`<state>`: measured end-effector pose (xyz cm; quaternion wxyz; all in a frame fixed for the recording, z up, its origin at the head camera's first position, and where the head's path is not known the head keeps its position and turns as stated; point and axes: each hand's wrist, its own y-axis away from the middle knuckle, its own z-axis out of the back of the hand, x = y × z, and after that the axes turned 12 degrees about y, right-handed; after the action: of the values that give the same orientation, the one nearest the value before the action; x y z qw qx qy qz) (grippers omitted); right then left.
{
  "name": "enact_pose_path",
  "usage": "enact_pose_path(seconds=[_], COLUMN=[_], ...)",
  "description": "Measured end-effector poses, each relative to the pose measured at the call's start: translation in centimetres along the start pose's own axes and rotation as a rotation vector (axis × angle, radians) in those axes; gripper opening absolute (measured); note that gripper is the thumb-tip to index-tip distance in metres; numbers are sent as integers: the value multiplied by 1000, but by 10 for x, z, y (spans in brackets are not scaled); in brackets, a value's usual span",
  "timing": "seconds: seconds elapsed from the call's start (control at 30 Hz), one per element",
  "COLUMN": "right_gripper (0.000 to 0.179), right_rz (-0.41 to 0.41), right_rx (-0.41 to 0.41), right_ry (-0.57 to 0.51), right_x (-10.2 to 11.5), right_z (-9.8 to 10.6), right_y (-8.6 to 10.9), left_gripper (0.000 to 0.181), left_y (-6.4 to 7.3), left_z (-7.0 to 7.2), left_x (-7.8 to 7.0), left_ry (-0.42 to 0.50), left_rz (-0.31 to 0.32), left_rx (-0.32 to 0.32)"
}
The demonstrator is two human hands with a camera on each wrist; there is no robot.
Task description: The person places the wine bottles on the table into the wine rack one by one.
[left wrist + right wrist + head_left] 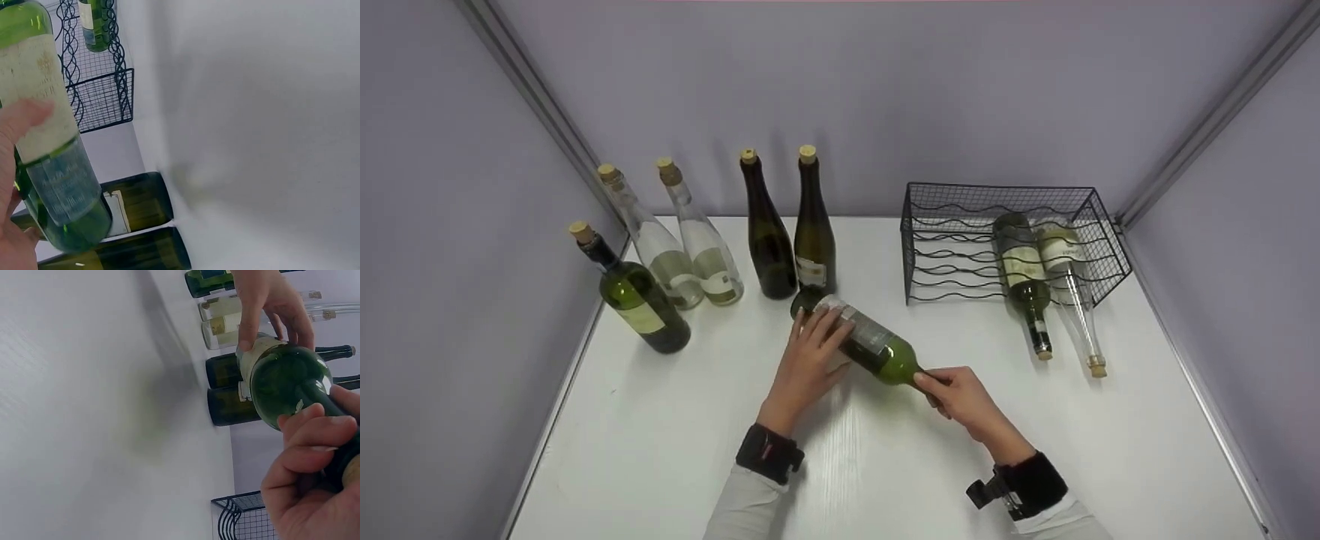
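holding a tilted green bottle [898,364] at centre frame, clamped round the neck [318,396] with the right hand [964,397], round the label [870,334] with the left hand [810,356]; seemingly raised off the surface [1110,450].

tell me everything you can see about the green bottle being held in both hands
The green bottle looks like see-through glass, with rounded shoulders and a narrow neck. A cream label covers much of its body, with a grey-blue label nearer the base. What looks like a cork shows at the mouth. It is held slanted, base far left, neck near right, apparently above the white table. The left hand grips its body; the right hand grips its neck.
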<state>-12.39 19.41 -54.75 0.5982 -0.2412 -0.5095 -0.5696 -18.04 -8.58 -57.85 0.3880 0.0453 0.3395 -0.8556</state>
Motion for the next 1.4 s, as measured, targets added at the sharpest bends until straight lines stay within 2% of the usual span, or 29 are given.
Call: enact_pose_path(seconds=[0.33, 0.47, 0.9, 1.17, 1.4], right_gripper=[25, 24, 26, 30, 37], right_rz=[-21, -27, -59, -117, -136], right_rx=[-76, -101, -151, -198, -232], right_ry=[-11, -18, -4, -7, 53], right_x=[34, 35, 21, -16, -26], right_z=[17, 22, 52, 66, 75], right_y=[21, 25, 36, 28, 33], left_gripper=[63, 59, 56, 56, 57], left_y=[5, 4, 10, 12, 13], left_z=[-4, -6, -6, -8, -10], left_x=[-1, -4, -6, -4, -3], left_ry=[91, 120, 174, 193, 211], left_rz=[78, 84, 154, 182, 194], left_rx=[73, 84, 171, 180, 189])
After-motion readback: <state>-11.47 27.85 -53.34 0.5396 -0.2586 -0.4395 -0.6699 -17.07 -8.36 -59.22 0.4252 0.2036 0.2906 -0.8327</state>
